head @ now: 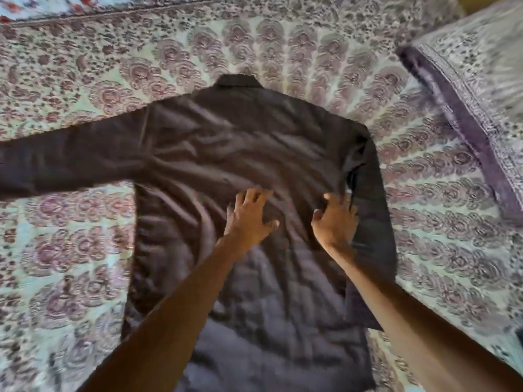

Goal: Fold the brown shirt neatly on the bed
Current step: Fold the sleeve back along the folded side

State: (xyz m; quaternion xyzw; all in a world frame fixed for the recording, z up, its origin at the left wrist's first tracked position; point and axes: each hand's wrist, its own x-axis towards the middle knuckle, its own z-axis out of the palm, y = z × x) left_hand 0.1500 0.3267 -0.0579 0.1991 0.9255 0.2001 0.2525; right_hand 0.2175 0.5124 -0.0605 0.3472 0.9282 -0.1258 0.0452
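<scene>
1. Bed (85,236) fills almost the whole view, covered by a pale spread printed with rings of purple-brown flowers. A matching pillow (481,94) lies at the upper right, well apart from the work.
2. On the middle of the bed the brown shirt (240,142) lies flat, back up. Its collar (237,80) points away from the person and its hem is nearest them. The cloth is creased, with ridges fanning out across the back.
3. One sleeve (70,162) runs straight out to the left edge of the view, unfolded.
4. On the opposite side, a long strip of the shirt (373,222) looks already turned in along the body, giving a straight edge there. The blur hides how the sleeve on that side lies.
5. The left hand (249,219) rests on the back of the shirt, its grip fully open, fingers spread and pressing the cloth flat, holding nothing.
6. The right hand (335,219) sits at the inner edge of the turned-in strip with its fingers curled. I cannot tell whether its grip has closed on the cloth or only touches it.
7. As I judge it, the task is early. One side fold appears made and is being smoothed or adjusted. The outstretched sleeve, its side of the body and the lengthwise fold from hem to collar are all left to do.
</scene>
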